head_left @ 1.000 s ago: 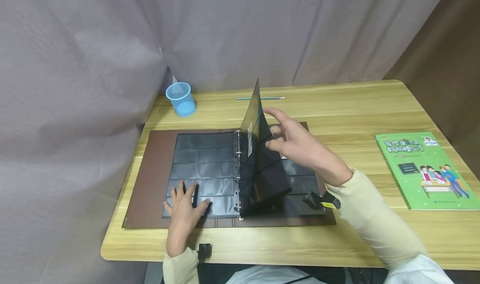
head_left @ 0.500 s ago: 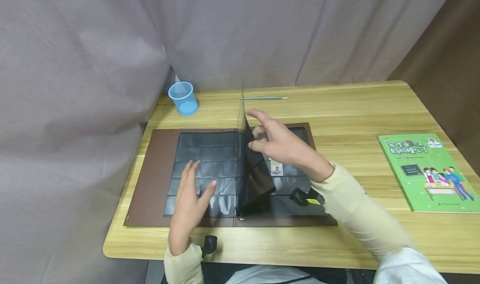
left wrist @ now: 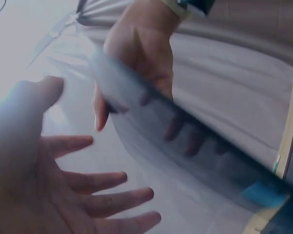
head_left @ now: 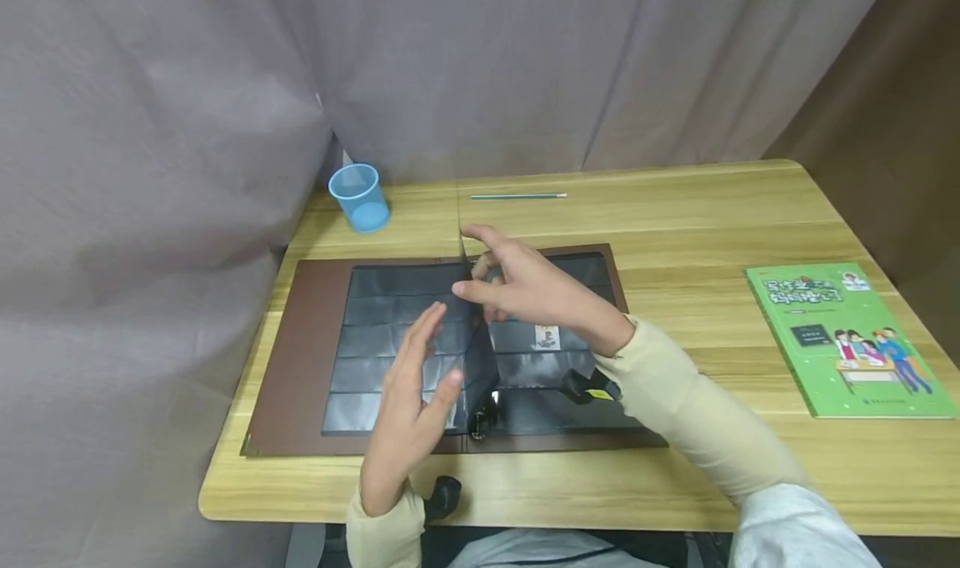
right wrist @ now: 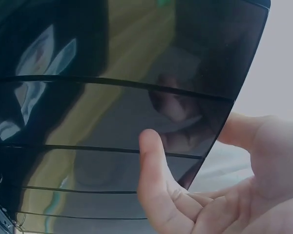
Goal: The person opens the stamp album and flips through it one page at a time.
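A brown ring-bound album (head_left: 275,360) lies spread on the table in the head view, with black pocket pages (head_left: 401,281) on both sides. One dark, see-through pocket page (right wrist: 107,117) stands nearly upright at the rings. My right hand (head_left: 525,285) holds this page at its outer edge, thumb on one face and fingers on the other, as the right wrist view shows. My left hand (head_left: 408,410) hovers above the left pages, fingers extended and holding nothing. In the left wrist view it is apart from the raised page. A small pale stamp-like piece (head_left: 547,337) sits in a right-hand pocket.
A light blue cup (head_left: 360,197) stands at the table's back left corner. Behind the album lies a pencil (head_left: 519,196). To the right is a green book (head_left: 851,343). Grey curtains (head_left: 480,68) hang behind and left of the wooden table (head_left: 697,210).
The right hand has swung the page leftward from a rightward lean to nearly upright, uncovering the small piece on the right. The left hand has lifted off the left page and moved rightward.
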Motion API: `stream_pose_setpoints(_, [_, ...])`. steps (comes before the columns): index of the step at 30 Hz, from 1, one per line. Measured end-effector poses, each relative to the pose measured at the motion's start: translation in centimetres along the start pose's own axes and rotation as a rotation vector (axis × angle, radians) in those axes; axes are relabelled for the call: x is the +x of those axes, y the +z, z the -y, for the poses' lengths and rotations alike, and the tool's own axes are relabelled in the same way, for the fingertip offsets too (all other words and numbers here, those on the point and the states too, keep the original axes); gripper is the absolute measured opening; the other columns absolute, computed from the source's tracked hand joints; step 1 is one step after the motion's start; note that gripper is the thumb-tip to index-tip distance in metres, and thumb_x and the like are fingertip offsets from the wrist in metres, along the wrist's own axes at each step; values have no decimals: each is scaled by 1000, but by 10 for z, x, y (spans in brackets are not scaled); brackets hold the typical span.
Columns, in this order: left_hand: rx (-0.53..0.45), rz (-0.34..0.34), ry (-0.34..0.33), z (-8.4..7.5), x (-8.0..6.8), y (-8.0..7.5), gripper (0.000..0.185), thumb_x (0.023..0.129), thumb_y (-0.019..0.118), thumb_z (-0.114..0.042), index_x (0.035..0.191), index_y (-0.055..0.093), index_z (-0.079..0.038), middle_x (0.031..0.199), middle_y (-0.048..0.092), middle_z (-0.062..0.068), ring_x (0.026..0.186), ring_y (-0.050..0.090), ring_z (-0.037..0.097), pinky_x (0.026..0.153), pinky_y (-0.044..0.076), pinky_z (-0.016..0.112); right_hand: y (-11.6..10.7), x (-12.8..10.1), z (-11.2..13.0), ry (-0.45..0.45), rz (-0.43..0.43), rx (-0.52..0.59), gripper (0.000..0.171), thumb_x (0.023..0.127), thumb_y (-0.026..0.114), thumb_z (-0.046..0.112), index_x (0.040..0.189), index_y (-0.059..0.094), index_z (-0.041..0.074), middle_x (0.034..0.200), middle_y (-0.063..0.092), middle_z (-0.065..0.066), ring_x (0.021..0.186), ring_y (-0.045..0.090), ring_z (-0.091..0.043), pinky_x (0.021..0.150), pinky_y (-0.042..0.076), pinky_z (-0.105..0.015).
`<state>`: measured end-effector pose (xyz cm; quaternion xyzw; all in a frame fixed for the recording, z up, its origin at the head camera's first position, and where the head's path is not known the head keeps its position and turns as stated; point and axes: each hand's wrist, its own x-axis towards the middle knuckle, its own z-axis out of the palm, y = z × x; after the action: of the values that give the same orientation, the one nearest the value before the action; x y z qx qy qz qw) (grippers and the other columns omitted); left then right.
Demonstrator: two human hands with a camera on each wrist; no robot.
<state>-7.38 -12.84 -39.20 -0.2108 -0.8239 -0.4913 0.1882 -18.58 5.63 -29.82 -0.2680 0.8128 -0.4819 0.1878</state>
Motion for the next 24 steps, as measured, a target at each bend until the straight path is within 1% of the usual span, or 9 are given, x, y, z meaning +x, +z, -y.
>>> stream_pose_setpoints(3, [-11, -10, 89, -4, 0, 3, 70, 106, 37, -56, 155, 36, -6, 158, 37, 16, 135, 48, 37, 96, 50, 57, 1, 1, -1, -8, 12, -4, 80, 99, 67, 24, 160, 18, 5, 102, 69, -14, 62, 67, -23, 64, 58, -40])
stream_pose_setpoints(4, [-13, -7, 103, -5, 0, 4, 71, 106, 36, -56, 155, 36, -6, 158, 37, 17, 136, 47, 37, 95, 50, 57, 1, 1, -1, -8, 12, -4, 81, 99, 67, 25, 160, 18, 5, 102, 69, -14, 63, 68, -23, 65, 58, -41])
stream_pose_setpoints(7, [-2, -8, 138, -7, 1, 5, 72, 105, 35, -57, 153, 39, -4, 156, 39, 19, 135, 47, 35, 93, 52, 52, 0, 1, -1, -9, 21, -8, 80, 99, 67, 28, 160, 19, 5, 103, 69, -15, 65, 68, -24, 65, 59, -43])
stream_pose_setpoints(9, [3, -10, 141, -8, 0, 5, 71, 105, 35, -58, 153, 40, -5, 156, 40, 18, 134, 48, 35, 93, 53, 48, -2, 0, -2, -9, 27, -14, 77, 100, 65, 29, 159, 22, 5, 104, 69, -15, 67, 68, -24, 67, 59, -43])
stream_pose_setpoints(11, [3, -14, 137, -9, 0, 4, 71, 105, 35, -58, 152, 41, -5, 156, 40, 17, 133, 49, 34, 93, 53, 46, -5, -1, -6, -8, 30, -23, 73, 102, 63, 30, 158, 24, 4, 104, 69, -14, 69, 68, -25, 67, 59, -40])
stream_pose_setpoints(13, [-2, -18, 125, -9, -1, 3, 71, 105, 36, -58, 153, 42, -7, 156, 41, 15, 133, 49, 34, 93, 52, 47, -9, -3, -13, -4, 21, -35, 69, 103, 60, 30, 157, 28, 4, 103, 69, -13, 71, 68, -25, 68, 59, -39])
stream_pose_setpoints(18, [-35, -43, 104, -10, -2, 1, 72, 103, 43, -57, 153, 39, -5, 154, 43, 15, 130, 52, 33, 93, 53, 52, -23, -9, -37, 17, -33, -58, 60, 104, 58, 31, 152, 38, 3, 102, 68, -13, 71, 68, -23, 67, 58, -38])
stream_pose_setpoints(21, [-56, -61, 91, -11, -4, 1, 74, 102, 48, -56, 153, 38, -3, 153, 44, 15, 127, 54, 33, 94, 53, 50, -30, -12, -53, 35, -66, -71, 56, 103, 60, 28, 149, 43, 1, 103, 69, -14, 71, 67, -22, 66, 58, -36])
stream_pose_setpoints(24, [-72, -82, 94, -10, -5, 0, 72, 102, 51, -52, 152, 39, -1, 152, 45, 15, 124, 57, 34, 94, 54, 48, -38, -16, -73, 62, -90, -93, 55, 102, 61, 25, 146, 45, -3, 103, 69, -15, 71, 67, -22, 65, 58, -34])
